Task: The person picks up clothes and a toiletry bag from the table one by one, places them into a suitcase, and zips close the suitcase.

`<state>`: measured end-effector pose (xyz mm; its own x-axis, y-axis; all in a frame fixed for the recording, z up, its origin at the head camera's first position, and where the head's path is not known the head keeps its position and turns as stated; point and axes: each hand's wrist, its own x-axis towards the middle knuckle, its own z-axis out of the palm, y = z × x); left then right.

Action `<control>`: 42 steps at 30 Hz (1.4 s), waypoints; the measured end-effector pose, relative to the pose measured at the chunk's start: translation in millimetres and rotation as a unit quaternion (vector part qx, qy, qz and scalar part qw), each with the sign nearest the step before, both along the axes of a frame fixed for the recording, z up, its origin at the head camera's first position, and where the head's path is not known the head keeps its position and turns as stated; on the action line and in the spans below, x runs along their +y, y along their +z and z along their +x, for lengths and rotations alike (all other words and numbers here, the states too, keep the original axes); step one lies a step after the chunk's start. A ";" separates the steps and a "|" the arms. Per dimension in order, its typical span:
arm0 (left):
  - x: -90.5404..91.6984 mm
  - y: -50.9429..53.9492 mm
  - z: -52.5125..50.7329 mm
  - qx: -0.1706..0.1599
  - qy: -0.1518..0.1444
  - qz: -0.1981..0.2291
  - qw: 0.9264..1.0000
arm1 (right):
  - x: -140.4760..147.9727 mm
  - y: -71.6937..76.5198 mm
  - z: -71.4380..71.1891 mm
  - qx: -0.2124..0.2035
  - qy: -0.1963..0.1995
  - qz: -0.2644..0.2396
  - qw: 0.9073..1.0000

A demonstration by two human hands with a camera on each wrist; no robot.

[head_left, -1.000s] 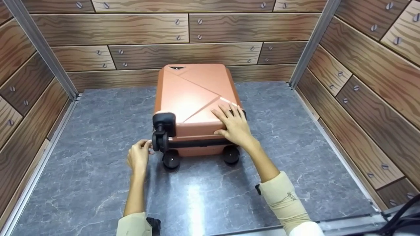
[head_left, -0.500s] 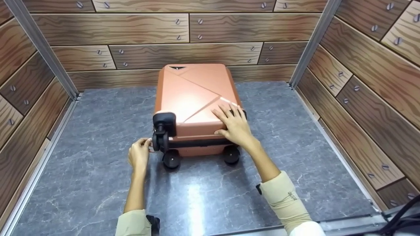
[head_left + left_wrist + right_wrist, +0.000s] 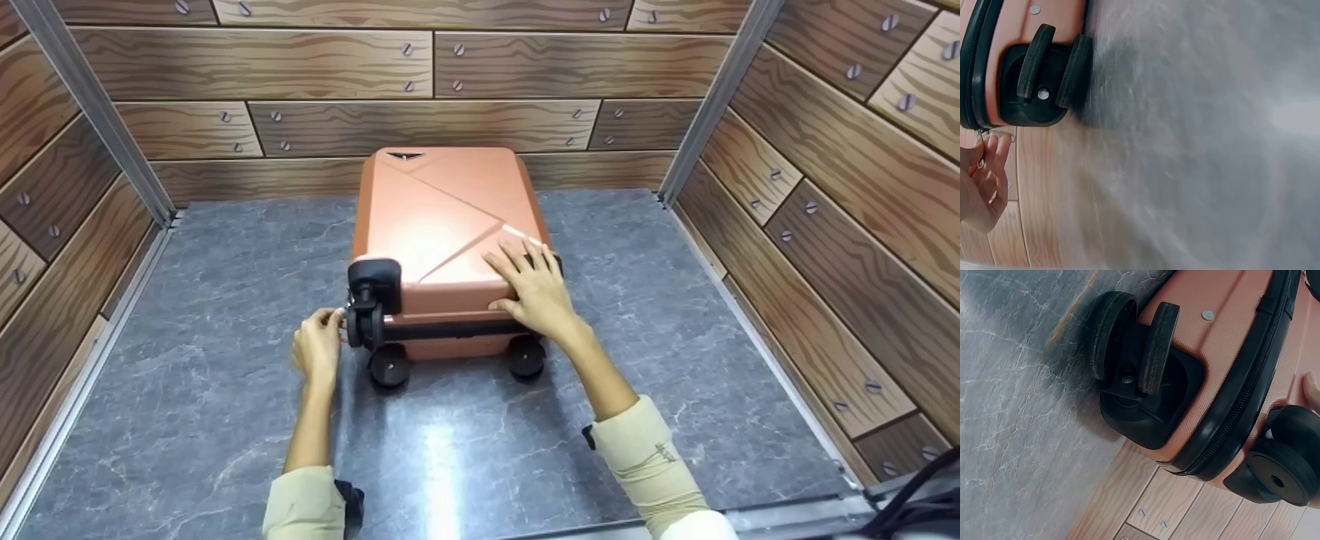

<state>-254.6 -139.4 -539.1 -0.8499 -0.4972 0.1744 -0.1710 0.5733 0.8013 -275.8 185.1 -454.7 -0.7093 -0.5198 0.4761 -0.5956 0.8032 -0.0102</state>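
Observation:
A rose-gold hard-shell suitcase [image 3: 442, 195] lies flat, its wheel end towards me. At its near left corner my left hand [image 3: 316, 351] pinches a metal zipper pull [image 3: 981, 163] between thumb and fingers. The black zipper [image 3: 972, 62] runs around the case's side and appears closed along the stretch in the left wrist view. With spread fingers, my right hand [image 3: 538, 296] rests on the suitcase's near right top corner. Only a fingertip of that hand shows in the right wrist view. The zipper pull is too small to make out in the head view.
Black double caster wheels [image 3: 389, 366] stick out from the suitcase's near end. Beneath it spreads a grey marble-patterned floor [image 3: 225, 300]. Wood-patterned walls [image 3: 337, 67] with metal corner posts enclose the back and sides. Dark cables [image 3: 919, 484] hang at the lower right.
My left hand has shifted slightly away from me along the suitcase's left side. The right hand and suitcase stay in place. The head view has shifted a little.

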 end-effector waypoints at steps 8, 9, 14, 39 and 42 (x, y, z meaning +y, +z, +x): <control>-2.1 -0.1 -14.6 -0.003 0.009 0.005 1.000 | -0.6 -3.0 4.1 0.005 0.008 0.002 1.000; -1.8 0.4 -16.3 -0.004 0.007 0.006 1.000 | -0.2 -2.2 3.8 0.007 0.007 0.001 1.000; 0.3 3.8 -21.9 0.003 0.002 0.015 1.000 | 1.3 2.4 1.7 0.005 -0.001 0.000 1.000; -11.2 4.2 -12.4 -0.022 -0.070 0.017 0.997 | 0.2 -0.3 1.7 0.017 0.001 0.004 1.000; -16.3 6.0 -10.0 -0.022 -0.072 0.015 0.997 | -0.1 -0.1 1.7 0.016 0.000 0.001 1.000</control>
